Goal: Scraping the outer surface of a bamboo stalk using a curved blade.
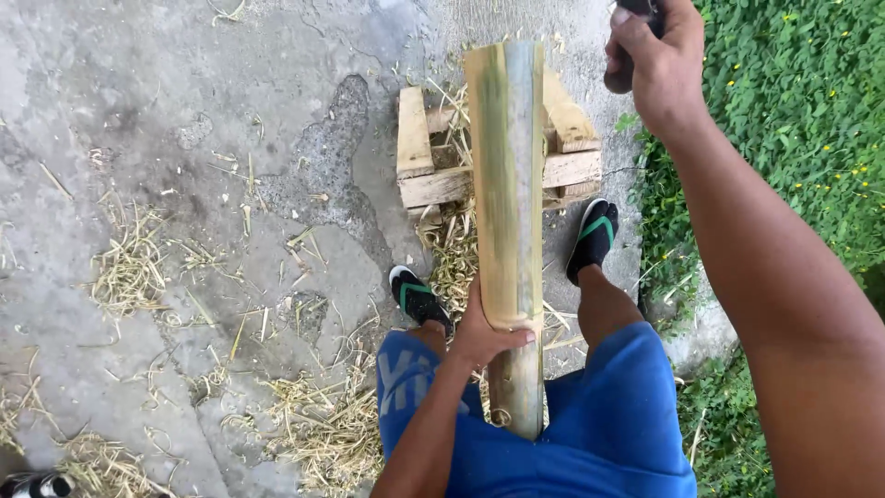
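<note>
A: Bamboo [510, 184], pale green and yellow, runs from between the knees out to a wooden frame [433, 157], its far end resting across the frame's slats.

B: And the hands?

A: The left hand [484, 332] wraps the pole low down, thumb across the front. The near end sticks out below that hand, between the legs in blue shorts [618, 415]. The right hand [656, 55] is up at the top edge of the view, fist clenched round a dark handle [636, 9]. What the handle belongs to is cut off by the frame edge.

B: How far is that fist from the pole?

A: Near the pole's far end, off to the right of it and raised. The forearm slants down the right side of the view.

B: What boxes the pole in?

A: Two feet in black sandals with green straps: left sandal [419, 297] just beside the pole, right sandal [593, 235] a little further off on the other side. The wooden frame sits under the far end.

B: Open room?

A: The left side is bare concrete [138, 111], cracked and damp-stained, with scattered straw-like shavings [129, 263] and a thicker heap near the left knee. To the right the concrete ends at a ragged edge, and grass [793, 111] with small yellow flowers begins close to the right sandal.
</note>
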